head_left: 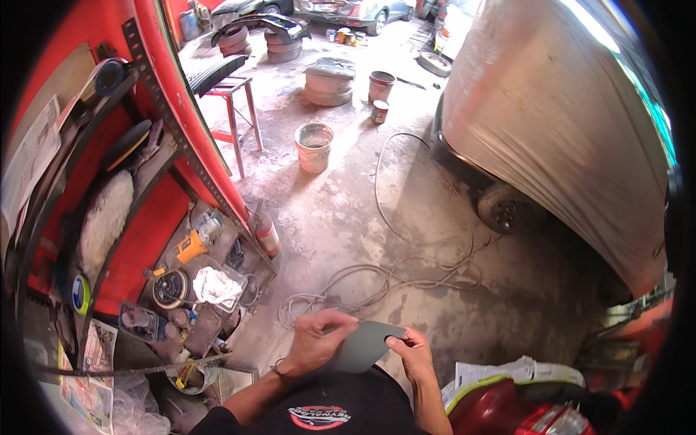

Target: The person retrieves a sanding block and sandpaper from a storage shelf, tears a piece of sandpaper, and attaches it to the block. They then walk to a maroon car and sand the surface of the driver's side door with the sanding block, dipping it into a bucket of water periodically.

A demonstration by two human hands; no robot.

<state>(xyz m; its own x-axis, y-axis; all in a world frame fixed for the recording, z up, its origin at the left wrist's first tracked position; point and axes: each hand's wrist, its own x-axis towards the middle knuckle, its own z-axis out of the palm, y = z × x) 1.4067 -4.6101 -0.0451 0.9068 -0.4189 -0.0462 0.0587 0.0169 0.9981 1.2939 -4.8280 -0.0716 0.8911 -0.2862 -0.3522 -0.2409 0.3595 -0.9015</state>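
Observation:
A dark grey-green sheet [362,348], which looks like sandpaper, is held just in front of my black shirt. At its left edge my left hand [319,341] is closed, with thumb and fingers pinched together on the sheet. My right hand [415,354] grips the opposite edge, thumb on the near face and fingers curled behind. The sheet bends slightly between the two hands. Its lower part runs down toward my shirt, and the fingers behind it are hidden.
Looped hose [377,284] lies on the floor ahead. A covered car [551,130] stands at the right, above a red tail light [554,420]. Shelves [156,163] and a bench with a yellow power tool [191,246] are at the left. A bucket [314,156] stands farther off.

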